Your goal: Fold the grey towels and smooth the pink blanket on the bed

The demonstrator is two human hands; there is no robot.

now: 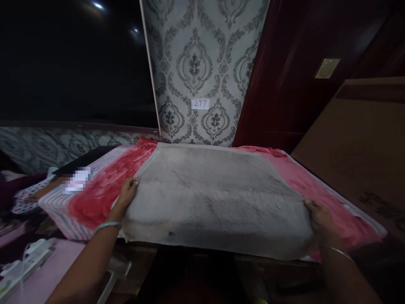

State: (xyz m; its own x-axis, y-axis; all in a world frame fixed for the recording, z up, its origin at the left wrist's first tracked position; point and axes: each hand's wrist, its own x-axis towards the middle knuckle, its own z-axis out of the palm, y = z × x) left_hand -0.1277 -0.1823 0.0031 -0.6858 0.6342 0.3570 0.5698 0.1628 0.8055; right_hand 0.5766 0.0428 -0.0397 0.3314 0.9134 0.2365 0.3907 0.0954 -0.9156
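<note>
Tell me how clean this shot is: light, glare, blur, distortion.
Head view: dim, with the cloth softly shaded; head view: bright glare spots on the screen, faint streaks on the red panel; head view: edges lean, suggesting wide-angle distortion; head view: writing on the box is too blurred to read, though the label is legible.

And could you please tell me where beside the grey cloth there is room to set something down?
Two patches look uncovered: the red fabric between the pixelated item and grey cloth, and the pink fabric between grey cloth and cardboard box. It is crowded by the left hand and right hand, both holding cloth edges.
</note>
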